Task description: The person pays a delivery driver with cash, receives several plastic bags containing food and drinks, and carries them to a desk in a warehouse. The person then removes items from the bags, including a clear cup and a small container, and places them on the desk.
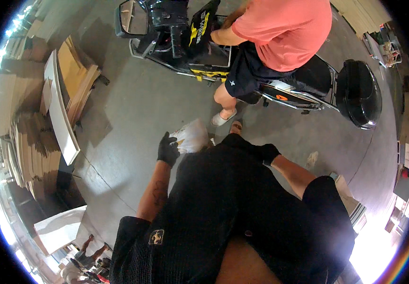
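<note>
My left hand (168, 150), in a black glove, is closed on a white plastic bag (192, 136). The bag looks thin and partly see-through, with something orange-brown faintly showing at its side. My right hand (268, 154), also in a black glove, rests against the dark clothing at my waist. Its fingers blend into the cloth and do not show clearly. In front of me a person in a salmon shirt (285, 28) and black shorts sits on a black electric scooter (303, 78), with sandalled feet on the floor near the bag.
Leaning boards (63, 106) and stacked brown sheets (36, 146) stand along the left. The scooter's black rear box (358, 92) juts out to the right. More panels (363, 16) lie at the far right. Another person (91, 255) is at the lower left, beside a white board (61, 227).
</note>
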A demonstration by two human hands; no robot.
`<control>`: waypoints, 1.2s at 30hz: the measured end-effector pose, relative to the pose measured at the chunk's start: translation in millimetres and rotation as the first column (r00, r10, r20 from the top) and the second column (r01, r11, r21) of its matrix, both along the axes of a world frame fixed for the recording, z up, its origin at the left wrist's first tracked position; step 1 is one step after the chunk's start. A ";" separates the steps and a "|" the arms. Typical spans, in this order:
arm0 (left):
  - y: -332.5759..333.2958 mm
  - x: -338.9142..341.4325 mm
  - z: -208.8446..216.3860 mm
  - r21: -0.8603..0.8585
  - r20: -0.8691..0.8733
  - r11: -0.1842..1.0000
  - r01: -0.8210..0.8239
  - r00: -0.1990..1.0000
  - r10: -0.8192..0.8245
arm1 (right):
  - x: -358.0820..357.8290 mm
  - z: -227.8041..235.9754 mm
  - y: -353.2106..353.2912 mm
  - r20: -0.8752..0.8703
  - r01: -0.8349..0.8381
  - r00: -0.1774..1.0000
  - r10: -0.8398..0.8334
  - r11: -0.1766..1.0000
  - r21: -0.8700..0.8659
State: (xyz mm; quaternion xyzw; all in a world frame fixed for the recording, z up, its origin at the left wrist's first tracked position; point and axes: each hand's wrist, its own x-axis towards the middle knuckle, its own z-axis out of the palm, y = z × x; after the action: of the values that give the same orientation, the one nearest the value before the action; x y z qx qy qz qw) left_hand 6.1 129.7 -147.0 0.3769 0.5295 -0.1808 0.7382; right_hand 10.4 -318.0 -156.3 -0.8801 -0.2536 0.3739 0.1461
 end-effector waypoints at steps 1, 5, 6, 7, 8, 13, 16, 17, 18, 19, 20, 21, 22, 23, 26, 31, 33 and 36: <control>1.5 -1.0 -1.5 0.008 -0.003 1.000 0.012 1.000 -0.012 | -1.3 -15.7 6.2 -0.272 0.372 0.883 -0.383 0.924 -0.092; 1.5 -4.7 1.8 0.053 0.012 0.997 0.064 0.998 -0.065 | 3.0 -26.5 15.8 -0.144 0.131 0.978 -0.151 0.982 -0.138; 2.2 -6.9 -1.3 0.054 0.009 0.996 0.067 0.998 -0.067 | 1.8 -22.8 12.5 -0.147 0.133 0.977 -0.153 0.982 -0.137; 1.7 -9.2 -5.3 0.071 0.030 0.997 0.040 0.999 -0.042 | 0.7 -16.9 4.9 -0.059 0.048 0.997 -0.053 0.995 -0.085; 3.8 -12.1 -8.3 0.079 0.039 0.997 0.026 0.999 -0.029 | -0.8 -14.7 0.3 0.034 -0.042 0.998 0.044 0.998 -0.040; 8.7 -12.0 -10.4 0.002 -0.004 0.999 0.053 0.999 -0.053 | -14.6 -39.9 4.9 0.072 0.064 0.996 -0.060 0.996 -0.060; 13.4 -16.7 -18.1 0.035 0.012 0.997 0.062 0.998 -0.062 | -14.7 -28.0 15.6 0.093 0.099 0.992 -0.091 0.992 -0.082; 14.6 -17.2 -19.3 0.027 0.028 0.997 0.072 0.997 -0.073 | -13.1 -18.6 18.0 0.083 0.073 0.995 -0.061 0.986 -0.151; 15.5 -17.4 -20.6 0.028 0.027 0.997 0.075 0.997 -0.076 | -10.1 -15.0 18.7 0.082 0.075 0.995 -0.063 0.986 -0.150; 16.1 -16.6 -20.5 0.018 0.018 0.997 0.074 0.997 -0.074 | -6.1 -12.0 19.1 0.002 0.021 1.000 -0.021 0.969 -0.247; 16.3 -15.8 -20.4 0.009 0.009 0.997 0.072 0.997 -0.072 | -4.6 -10.7 19.2 -0.082 -0.042 0.997 0.015 0.941 -0.335; 16.3 -15.4 -20.2 0.009 0.008 0.997 0.075 0.997 -0.075 | -6.2 -10.7 18.6 -0.083 -0.039 0.996 0.012 0.941 -0.335; 16.1 -15.1 -20.4 0.021 0.003 0.998 0.066 0.998 -0.066 | -8.2 -11.7 17.0 -0.076 -0.040 0.997 0.015 0.939 -0.340; 15.7 -14.5 -20.7 0.032 -0.002 0.998 0.057 0.998 -0.057 | -9.6 -13.5 14.7 -0.068 -0.042 0.997 0.019 0.938 -0.345; 13.4 -16.0 -22.0 0.050 0.037 0.996 0.073 0.997 -0.075 | -15.2 -46.1 4.9 -0.050 0.079 0.994 -0.093 0.968 -0.237; 3.5 -11.4 -11.2 0.093 0.013 0.993 0.068 0.997 -0.070 | -44.7 -130.7 -15.1 -0.372 0.575 0.811 -0.452 0.737 0.355; 3.6 -7.8 -14.4 0.077 -0.016 0.994 0.079 0.997 -0.078 | -48.8 -161.7 -18.0 -0.585 0.732 0.664 -0.466 0.567 0.379; 9.3 -10.7 -21.0 0.071 -0.005 0.995 0.067 0.998 -0.067 | -21.1 -110.7 4.3 -0.201 0.491 0.868 -0.454 0.846 0.208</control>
State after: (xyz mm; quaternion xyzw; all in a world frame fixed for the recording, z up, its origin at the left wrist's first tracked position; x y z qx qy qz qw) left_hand -4.6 139.0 -168.0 0.4203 0.5234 -0.1870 0.7173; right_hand -10.7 -313.7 -267.0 -0.8601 -0.0629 0.3532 0.3625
